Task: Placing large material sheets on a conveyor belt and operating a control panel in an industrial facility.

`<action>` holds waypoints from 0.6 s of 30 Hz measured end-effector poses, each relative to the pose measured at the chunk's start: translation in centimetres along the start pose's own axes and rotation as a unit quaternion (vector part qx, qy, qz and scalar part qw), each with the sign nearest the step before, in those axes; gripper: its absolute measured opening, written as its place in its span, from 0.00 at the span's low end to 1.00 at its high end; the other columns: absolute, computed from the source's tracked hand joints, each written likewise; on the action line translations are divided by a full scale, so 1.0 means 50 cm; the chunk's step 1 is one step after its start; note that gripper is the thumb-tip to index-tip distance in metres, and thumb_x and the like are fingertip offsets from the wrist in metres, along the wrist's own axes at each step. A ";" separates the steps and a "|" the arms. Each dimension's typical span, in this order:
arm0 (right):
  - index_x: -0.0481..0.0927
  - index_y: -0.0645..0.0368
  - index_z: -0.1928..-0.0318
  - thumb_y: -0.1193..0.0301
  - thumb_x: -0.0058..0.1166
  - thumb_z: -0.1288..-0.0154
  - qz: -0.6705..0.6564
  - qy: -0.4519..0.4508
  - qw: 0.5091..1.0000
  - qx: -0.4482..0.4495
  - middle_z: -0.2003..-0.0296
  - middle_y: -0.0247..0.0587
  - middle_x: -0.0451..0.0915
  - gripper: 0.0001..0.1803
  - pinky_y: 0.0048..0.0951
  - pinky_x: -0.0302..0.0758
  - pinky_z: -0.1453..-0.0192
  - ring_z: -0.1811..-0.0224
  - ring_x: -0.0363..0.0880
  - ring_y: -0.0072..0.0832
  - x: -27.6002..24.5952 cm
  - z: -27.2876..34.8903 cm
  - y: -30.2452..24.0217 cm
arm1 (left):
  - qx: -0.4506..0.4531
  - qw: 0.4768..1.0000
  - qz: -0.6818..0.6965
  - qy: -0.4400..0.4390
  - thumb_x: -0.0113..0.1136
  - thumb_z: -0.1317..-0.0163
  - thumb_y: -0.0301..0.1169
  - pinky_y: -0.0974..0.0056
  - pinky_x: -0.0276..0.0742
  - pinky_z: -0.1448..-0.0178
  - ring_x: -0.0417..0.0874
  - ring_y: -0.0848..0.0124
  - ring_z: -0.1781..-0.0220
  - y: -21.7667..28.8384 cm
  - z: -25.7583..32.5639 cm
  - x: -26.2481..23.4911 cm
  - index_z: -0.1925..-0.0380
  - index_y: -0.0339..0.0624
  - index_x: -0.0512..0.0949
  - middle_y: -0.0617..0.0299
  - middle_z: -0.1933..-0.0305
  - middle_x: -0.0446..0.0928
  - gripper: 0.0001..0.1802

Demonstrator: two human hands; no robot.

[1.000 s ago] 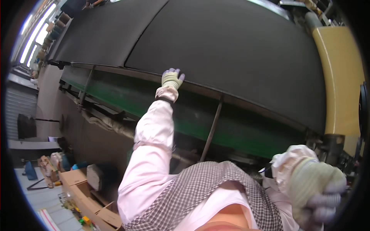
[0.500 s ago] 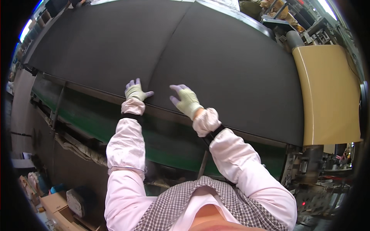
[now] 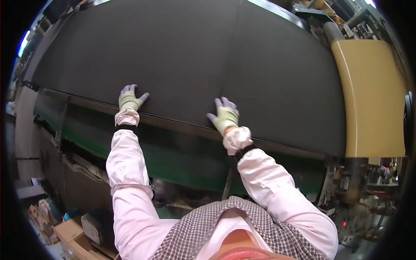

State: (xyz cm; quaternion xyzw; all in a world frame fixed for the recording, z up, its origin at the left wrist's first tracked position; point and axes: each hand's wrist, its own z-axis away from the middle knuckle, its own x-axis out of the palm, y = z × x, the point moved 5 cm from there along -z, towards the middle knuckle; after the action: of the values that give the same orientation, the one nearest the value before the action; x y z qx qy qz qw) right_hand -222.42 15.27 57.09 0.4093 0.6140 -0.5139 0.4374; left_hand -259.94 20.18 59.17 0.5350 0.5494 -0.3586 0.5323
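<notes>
A wide sheet of smooth black material (image 3: 173,56) covers the long surface in front of me, with a faint seam line running across it. My left hand (image 3: 130,99), in a pale green glove with lilac fingertips, lies on the sheet's near edge with its fingers spread. To its right, my right hand (image 3: 226,114), gloved the same way, rests near that edge too, fingers apart, just left of the seam's near end. Neither hand holds anything. Whether the palms press down or only hover cannot be made out.
At the right end stands a large tan curved cover (image 3: 372,99) beside machine parts. Under the near edge runs a dark rail with a green belt (image 3: 173,156) below it. An open cardboard box (image 3: 71,232) sits on the floor at lower left.
My left hand has moved left along the edge, and my right hand has shifted slightly right and straightened. The seam line has moved to the right.
</notes>
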 end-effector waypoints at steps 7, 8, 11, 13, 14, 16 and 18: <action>0.70 0.51 0.38 0.61 0.68 0.51 0.059 -0.050 0.997 0.013 0.34 0.49 0.65 0.38 0.47 0.67 0.35 0.37 0.66 0.51 -0.062 0.074 0.227 | 0.050 0.987 0.037 -0.146 0.63 0.48 0.57 0.51 0.72 0.40 0.76 0.51 0.43 0.164 0.118 -0.016 0.52 0.40 0.79 0.48 0.48 0.78 0.34; 0.69 0.51 0.36 0.61 0.68 0.50 0.055 -0.056 0.997 0.006 0.33 0.50 0.63 0.39 0.47 0.66 0.34 0.36 0.64 0.52 -0.049 0.092 0.272 | 0.062 0.978 0.037 -0.195 0.63 0.48 0.57 0.51 0.72 0.40 0.77 0.51 0.44 0.170 0.110 0.003 0.52 0.40 0.79 0.48 0.49 0.78 0.34; 0.68 0.50 0.35 0.59 0.67 0.49 0.034 -0.076 0.995 0.048 0.31 0.51 0.61 0.40 0.46 0.64 0.31 0.34 0.63 0.51 -0.032 0.122 0.363 | 0.041 0.989 0.019 -0.138 0.64 0.49 0.56 0.51 0.72 0.40 0.76 0.51 0.43 0.111 0.054 -0.003 0.51 0.41 0.78 0.49 0.49 0.77 0.34; 0.67 0.52 0.34 0.53 0.69 0.52 0.033 -0.087 0.992 0.088 0.31 0.52 0.59 0.45 0.47 0.62 0.30 0.33 0.61 0.52 -0.034 0.120 0.339 | 0.015 0.999 -0.032 -0.009 0.64 0.48 0.57 0.51 0.70 0.38 0.74 0.54 0.41 -0.026 0.045 0.019 0.48 0.43 0.76 0.53 0.45 0.75 0.35; 0.66 0.53 0.33 0.50 0.69 0.54 0.062 -0.110 0.982 0.140 0.30 0.54 0.58 0.48 0.47 0.62 0.30 0.32 0.60 0.53 -0.088 0.144 0.345 | -0.037 0.996 -0.012 -0.080 0.63 0.47 0.56 0.50 0.69 0.37 0.72 0.53 0.39 -0.004 0.061 0.023 0.45 0.45 0.74 0.53 0.43 0.73 0.36; 0.63 0.54 0.32 0.47 0.69 0.54 0.056 -0.120 0.978 0.163 0.29 0.53 0.56 0.51 0.45 0.60 0.28 0.30 0.57 0.53 -0.096 0.156 0.398 | 0.006 1.000 -0.014 -0.017 0.63 0.48 0.56 0.50 0.71 0.38 0.72 0.52 0.40 0.006 0.078 0.043 0.46 0.44 0.75 0.52 0.43 0.73 0.36; 0.62 0.52 0.31 0.49 0.69 0.53 0.031 -0.115 0.975 0.186 0.28 0.49 0.54 0.50 0.43 0.57 0.26 0.28 0.53 0.49 -0.117 0.166 0.450 | 0.035 0.999 0.007 -0.021 0.64 0.49 0.55 0.50 0.72 0.40 0.73 0.51 0.42 0.065 0.107 0.043 0.50 0.41 0.77 0.51 0.47 0.75 0.33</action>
State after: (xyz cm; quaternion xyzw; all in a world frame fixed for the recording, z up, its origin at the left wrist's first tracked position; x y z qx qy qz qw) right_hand -198.37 9.82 55.83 0.4402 0.4407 -0.6490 0.4368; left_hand -255.42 15.99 56.73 0.5492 0.5216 -0.3852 0.5272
